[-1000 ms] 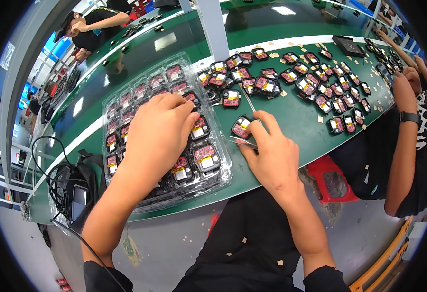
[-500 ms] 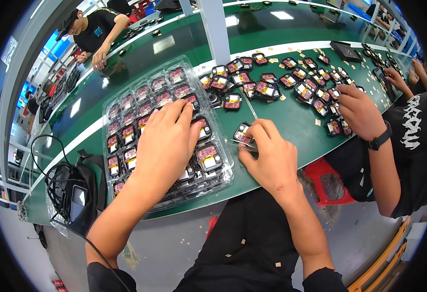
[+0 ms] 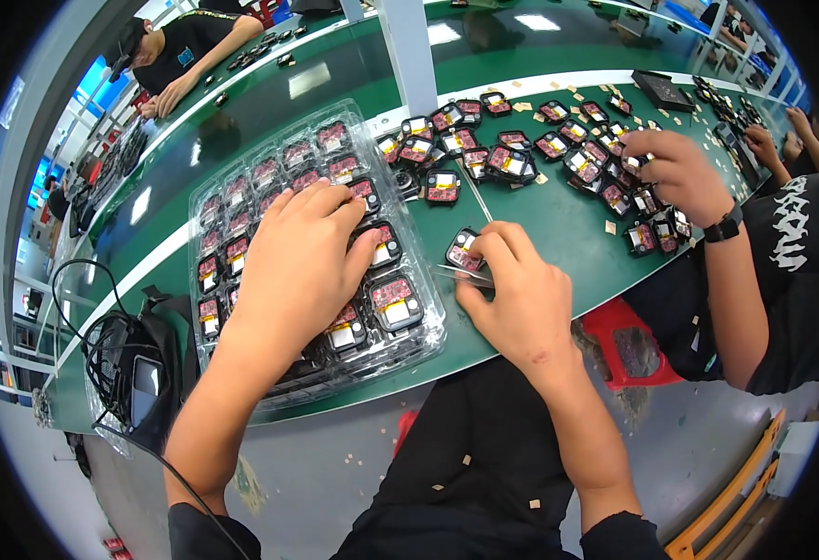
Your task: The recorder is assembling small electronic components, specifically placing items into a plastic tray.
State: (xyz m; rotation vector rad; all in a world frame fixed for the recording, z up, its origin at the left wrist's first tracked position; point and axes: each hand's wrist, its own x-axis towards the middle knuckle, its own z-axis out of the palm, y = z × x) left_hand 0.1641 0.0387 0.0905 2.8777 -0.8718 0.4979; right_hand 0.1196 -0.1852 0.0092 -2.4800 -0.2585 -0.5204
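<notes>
A clear plastic tray (image 3: 425, 339) holds rows of small black-cased devices with red circuit boards, white labels and yellow strips. My left hand (image 3: 299, 252) lies over the tray's middle, fingers stretched forward and thumb apart, hiding several devices. One device (image 3: 396, 303) shows fully in the tray's near right corner. To the tray's right, my right hand (image 3: 526, 308) is closed on metal tweezers (image 3: 463, 274), their tips pointing left. Just beyond the tweezers, a single device (image 3: 463, 248) sits on the green table by my right fingertips; whether they touch it is hidden.
A heap of similar devices (image 3: 585, 166) spreads beyond my right hand, with small tan squares scattered among them. A co-worker's hand (image 3: 676, 177) reaches into the heap from the right. Left of the tray lie a black bag (image 3: 171, 369) and cables. A grey post (image 3: 409, 56) rises beyond.
The co-worker's hand at right has moved left and up over the heap. The person across the table has drawn the arms together. My hands have hardly moved.
</notes>
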